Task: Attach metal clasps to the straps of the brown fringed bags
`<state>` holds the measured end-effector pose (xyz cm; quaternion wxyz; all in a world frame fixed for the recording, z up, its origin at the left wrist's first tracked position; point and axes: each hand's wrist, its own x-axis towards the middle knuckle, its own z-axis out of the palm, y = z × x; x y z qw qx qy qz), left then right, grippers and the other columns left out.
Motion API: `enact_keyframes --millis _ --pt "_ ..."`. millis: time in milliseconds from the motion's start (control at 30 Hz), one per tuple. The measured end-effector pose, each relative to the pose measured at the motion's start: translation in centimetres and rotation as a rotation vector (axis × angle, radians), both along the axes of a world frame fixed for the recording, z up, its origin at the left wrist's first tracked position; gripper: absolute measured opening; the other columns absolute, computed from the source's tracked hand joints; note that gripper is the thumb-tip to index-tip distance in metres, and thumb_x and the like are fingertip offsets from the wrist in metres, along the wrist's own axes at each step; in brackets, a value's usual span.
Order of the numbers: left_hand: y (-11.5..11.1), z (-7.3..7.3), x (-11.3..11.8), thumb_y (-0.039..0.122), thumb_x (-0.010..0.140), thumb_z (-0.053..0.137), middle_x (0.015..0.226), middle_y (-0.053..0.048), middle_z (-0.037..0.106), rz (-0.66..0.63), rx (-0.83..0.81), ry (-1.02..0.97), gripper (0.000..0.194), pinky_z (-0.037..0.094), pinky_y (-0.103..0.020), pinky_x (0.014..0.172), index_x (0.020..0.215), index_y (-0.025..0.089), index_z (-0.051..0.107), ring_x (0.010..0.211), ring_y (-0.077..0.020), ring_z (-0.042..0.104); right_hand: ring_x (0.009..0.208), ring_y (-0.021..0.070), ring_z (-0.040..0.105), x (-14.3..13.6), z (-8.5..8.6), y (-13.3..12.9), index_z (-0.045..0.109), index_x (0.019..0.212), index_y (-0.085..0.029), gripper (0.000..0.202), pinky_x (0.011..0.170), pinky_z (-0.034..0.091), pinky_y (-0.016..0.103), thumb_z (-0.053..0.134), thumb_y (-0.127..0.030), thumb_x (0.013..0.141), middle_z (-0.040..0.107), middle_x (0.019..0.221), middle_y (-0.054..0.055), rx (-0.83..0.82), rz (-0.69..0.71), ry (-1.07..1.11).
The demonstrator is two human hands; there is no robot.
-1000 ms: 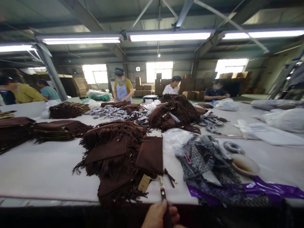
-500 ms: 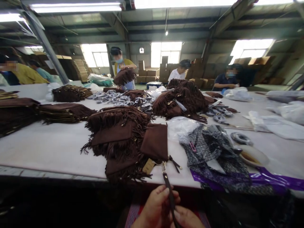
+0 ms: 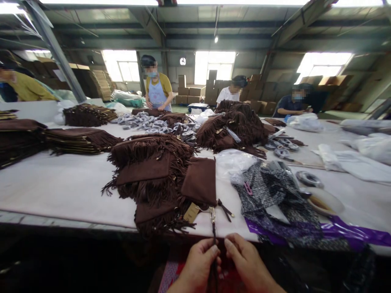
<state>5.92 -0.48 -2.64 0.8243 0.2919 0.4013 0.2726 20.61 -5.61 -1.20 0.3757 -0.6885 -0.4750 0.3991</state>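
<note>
The brown bags (image 3: 159, 175) look like matt suede cloth with fringes; the strap (image 3: 213, 232) ends in a shiny metal clasp; the near right wrapper (image 3: 351, 234) is glossy purple plastic.

You find no writing you can read here: the tan tag (image 3: 192, 212) on the brown fringed bag (image 3: 199, 181) is too small to make out.

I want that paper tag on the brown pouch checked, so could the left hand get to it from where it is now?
Probably yes. The left hand pinches the dark strap just below the table edge, and the paper tag lies uncovered near that edge, with nothing between. It would have to release the strap first.
</note>
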Motion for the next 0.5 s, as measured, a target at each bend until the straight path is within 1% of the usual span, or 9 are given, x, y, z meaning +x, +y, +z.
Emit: enact_keyframes --millis 33,67,133,200,267,333,400,433,500 --pt "0.0 0.0 -0.1 0.033 0.066 0.079 0.066 0.001 0.060 -0.010 0.028 -0.002 0.042 0.041 -0.021 0.052 0.100 0.011 0.068 0.053 -0.0081 0.049 0.070 0.0194 0.063 0.1 0.5 0.9 0.065 0.096 -0.019 0.037 0.062 0.044 0.027 0.048 -0.052 0.093 0.069 0.075 0.002 0.004 0.003 -0.043" --pt "0.0 0.1 -0.2 0.034 0.068 0.078 0.066 0.001 0.059 -0.025 0.050 -0.004 0.041 0.039 -0.020 0.051 0.100 0.011 0.068 0.052 -0.0075 0.047 0.069 0.0191 0.063 0.0 0.9 1.7 0.065 0.095 -0.019 0.032 0.062 0.043 0.027 0.049 -0.047 0.092 0.069 0.074 0.002 0.002 0.014 -0.086" --pt "0.0 0.1 -0.4 0.039 0.072 0.075 0.062 0.002 0.055 -0.058 0.094 0.002 0.040 0.035 -0.020 0.048 0.099 0.011 0.068 0.049 -0.0069 0.044 0.065 0.0182 0.061 -0.3 1.4 3.3 0.063 0.078 -0.019 0.027 0.059 0.040 0.026 0.051 -0.040 0.089 0.066 0.066 0.001 -0.005 0.033 -0.155" --pt "0.1 0.1 -0.7 0.043 0.071 0.074 0.058 0.004 0.052 -0.071 0.129 0.051 0.042 0.030 -0.019 0.046 0.097 0.011 0.067 0.046 -0.0064 0.040 0.059 0.0165 0.056 -0.8 1.5 4.2 0.055 0.063 -0.020 0.030 0.056 0.038 0.026 0.049 -0.036 0.087 0.059 0.057 -0.001 0.009 0.037 -0.159" --pt "0.1 0.0 -0.9 0.047 0.067 0.076 0.058 0.004 0.051 -0.050 0.122 0.112 0.046 0.025 -0.019 0.043 0.096 0.012 0.067 0.044 -0.0059 0.036 0.052 0.0141 0.050 -1.0 1.4 4.3 0.048 0.058 -0.021 0.031 0.052 0.036 0.025 0.047 -0.036 0.086 0.051 0.051 -0.003 0.026 0.030 -0.070" --pt "0.2 -0.1 -1.0 0.051 0.064 0.077 0.060 0.005 0.051 -0.008 0.090 0.150 0.051 0.020 -0.018 0.041 0.097 0.014 0.066 0.042 -0.0045 0.031 0.044 0.0116 0.042 -0.8 1.1 3.9 0.044 0.059 -0.023 0.030 0.046 0.032 0.024 0.046 -0.039 0.085 0.046 0.047 -0.006 0.008 0.006 0.064" --pt "0.3 -0.4 -0.8 0.057 0.061 0.077 0.061 0.005 0.051 0.014 0.080 0.173 0.055 0.017 -0.018 0.040 0.096 0.016 0.066 0.040 -0.0035 0.027 0.039 0.0099 0.036 -0.5 1.0 3.3 0.043 0.061 -0.024 0.030 0.042 0.027 0.023 0.045 -0.043 0.084 0.044 0.046 -0.008 -0.020 -0.045 0.155" --pt "0.3 -0.5 -0.7 0.059 0.060 0.076 0.059 0.006 0.051 0.013 0.101 0.189 0.056 0.018 -0.019 0.040 0.095 0.016 0.066 0.040 -0.0036 0.027 0.039 0.0097 0.036 -0.4 1.0 3.0 0.043 0.062 -0.023 0.029 0.041 0.028 0.022 0.045 -0.043 0.084 0.045 0.047 -0.008 -0.013 -0.074 0.173" --pt "0.2 -0.4 -0.4 0.063 0.059 0.075 0.054 0.004 0.051 0.001 0.208 0.261 0.056 0.025 -0.020 0.040 0.089 0.017 0.069 0.039 -0.0067 0.033 0.045 0.0114 0.046 -0.3 1.0 2.8 0.048 0.066 -0.022 0.025 0.045 0.034 0.022 0.045 -0.040 0.083 0.052 0.051 -0.005 0.022 -0.110 0.154"
